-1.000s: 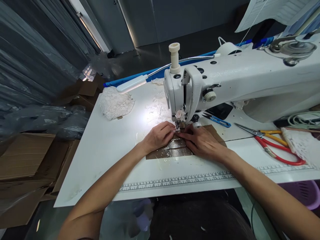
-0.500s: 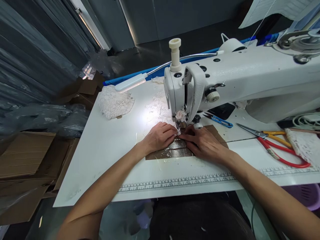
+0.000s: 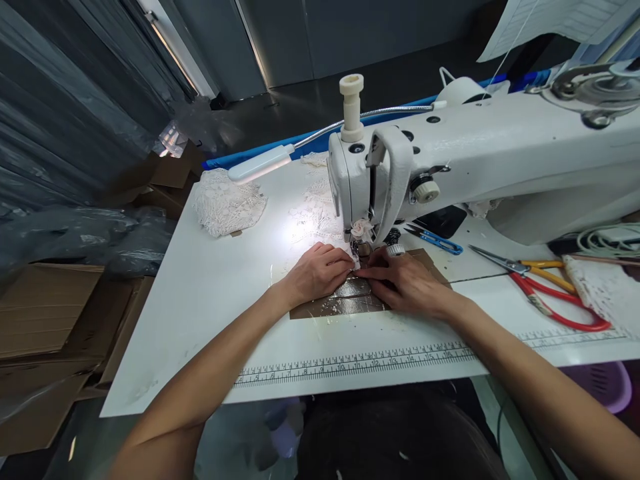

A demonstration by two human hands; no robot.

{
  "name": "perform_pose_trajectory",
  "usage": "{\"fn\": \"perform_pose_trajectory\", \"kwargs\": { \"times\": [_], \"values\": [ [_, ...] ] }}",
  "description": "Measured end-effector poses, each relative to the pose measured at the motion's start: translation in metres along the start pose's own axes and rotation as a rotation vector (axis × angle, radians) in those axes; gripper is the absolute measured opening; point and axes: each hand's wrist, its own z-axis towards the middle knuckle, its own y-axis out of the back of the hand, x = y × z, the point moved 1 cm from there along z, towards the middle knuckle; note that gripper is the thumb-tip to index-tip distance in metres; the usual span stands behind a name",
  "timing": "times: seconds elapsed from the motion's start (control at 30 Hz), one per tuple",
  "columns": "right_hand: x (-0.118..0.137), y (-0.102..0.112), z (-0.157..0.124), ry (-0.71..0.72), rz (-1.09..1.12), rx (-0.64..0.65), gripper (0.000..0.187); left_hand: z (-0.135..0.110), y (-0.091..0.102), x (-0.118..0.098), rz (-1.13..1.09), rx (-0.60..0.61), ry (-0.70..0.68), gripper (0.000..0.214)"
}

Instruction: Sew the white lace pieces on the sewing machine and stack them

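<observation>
Under the needle of a white sewing machine (image 3: pixel 450 150) lies white lace fabric (image 3: pixel 320 212), spread behind the presser foot. My left hand (image 3: pixel 320 272) is closed at the left of the foot, with its fingertips gripping the near edge of the lace. From the right, my right hand (image 3: pixel 406 280) meets it, index finger and thumb closed at the same edge. What exactly lies between the fingertips is mostly hidden. Both hands rest over a brown sheet with a metal plate (image 3: pixel 353 303). A small pale fabric flower (image 3: pixel 361 229) sits on the machine head, just above the foot.
A bundle of lace (image 3: pixel 227 203) lies at the left back of the table (image 3: pixel 210 300). Blue thread snips (image 3: pixel 434 240), red-handled scissors (image 3: pixel 560 300) and folded fabric (image 3: pixel 597 287) lie to the right. A lamp (image 3: pixel 263 163) reaches over the lace. Cardboard boxes (image 3: pixel 50 307) stand at left.
The whole view has shifted slightly. Both hands keep nearly the same place at the presser foot, and any movement of the lace is too small to make out.
</observation>
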Motion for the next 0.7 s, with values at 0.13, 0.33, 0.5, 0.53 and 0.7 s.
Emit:
{"fn": "perform_pose_trajectory", "kwargs": {
  "times": [0.13,0.33,0.5,0.53,0.7],
  "values": [
    [-0.006,0.006,0.004,-0.087,-0.045,0.018,0.038,0.000,0.000,0.000,0.000,0.010,0.005,0.015],
    [-0.002,0.002,0.004,-0.079,-0.170,-0.013,0.038,-0.001,0.000,-0.001,0.001,0.016,0.016,0.016],
    [-0.002,-0.002,0.003,-0.051,-0.174,-0.022,0.038,-0.002,0.001,-0.003,0.021,0.016,-0.016,0.016],
    [-0.002,-0.003,0.002,-0.038,-0.163,-0.024,0.038,-0.002,0.002,-0.003,0.027,0.016,-0.030,0.016],
    [-0.002,-0.006,0.001,-0.002,-0.117,-0.070,0.038,-0.003,0.004,-0.004,0.088,0.004,-0.099,0.015]
  ]
}}
